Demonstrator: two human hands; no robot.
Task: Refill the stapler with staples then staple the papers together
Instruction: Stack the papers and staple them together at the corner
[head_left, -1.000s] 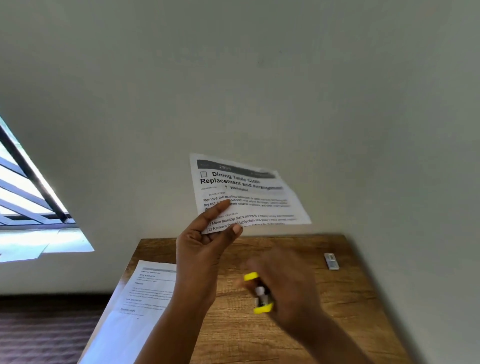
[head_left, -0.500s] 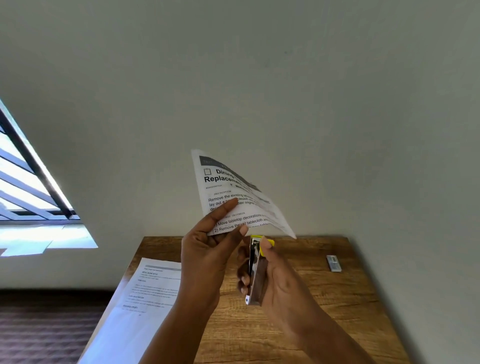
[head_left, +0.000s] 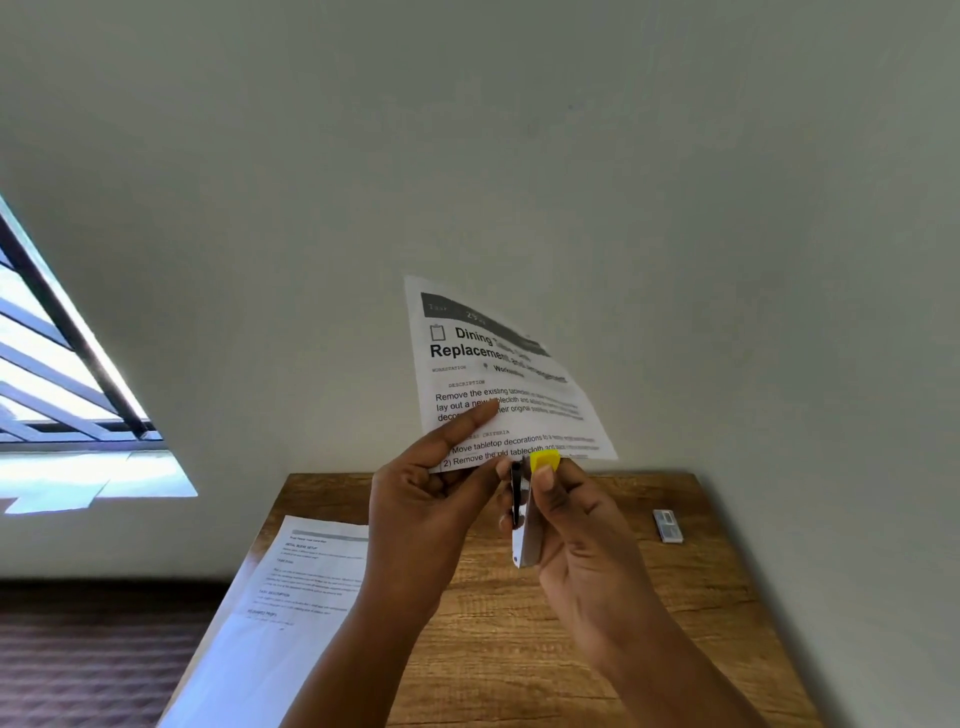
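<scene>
My left hand (head_left: 423, 493) pinches the lower left corner of the printed papers (head_left: 498, 374), held upright in the air above the wooden table (head_left: 519, 649). My right hand (head_left: 576, 540) grips a small silver stapler with a yellow tip (head_left: 525, 512), held vertically. Its yellow end touches the bottom edge of the papers, just right of my left thumb. Whether the jaws sit around the edge is hidden.
Another printed sheet (head_left: 291, 597) lies on the table's left side, overhanging the edge. A small staple box (head_left: 667, 526) rests at the table's far right near the wall. A window (head_left: 57, 389) is on the left.
My right hand rose from low over the table, turning the stapler upright, up to the papers' bottom edge. The papers swung to a steeper, more edge-on angle.
</scene>
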